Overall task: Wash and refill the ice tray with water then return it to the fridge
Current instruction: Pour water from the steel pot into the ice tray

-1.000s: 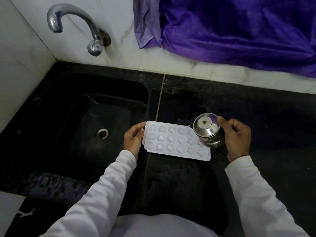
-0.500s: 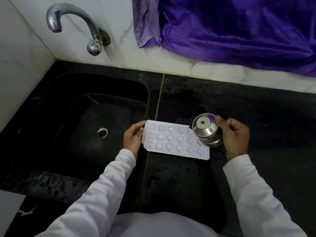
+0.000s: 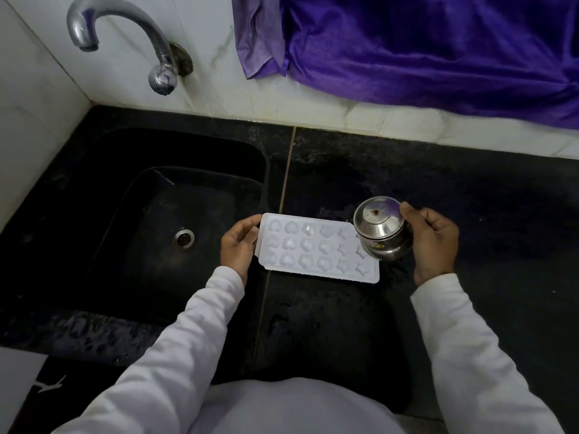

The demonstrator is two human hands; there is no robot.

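Tray (image 3: pixel 316 247): flat on counter (image 3: pixel 485 189), at its left edge beside sink (image 3: pixel 131 214); left hand (image 3: pixel 238 244) grips its left end. Pot (image 3: pixel 380 228): steel, tilted over tray's right end, grasped by right hand (image 3: pixel 434 242). Step, seemingly: refilling. Next: slow, steady pour, cell by cell.

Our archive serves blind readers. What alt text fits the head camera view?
A person's right hand holds a small steel pot tilted over the right end of a white ice tray, while the left hand grips the tray's left end. The tray lies on a black counter beside a dark sink, with a tap and purple cloth behind.
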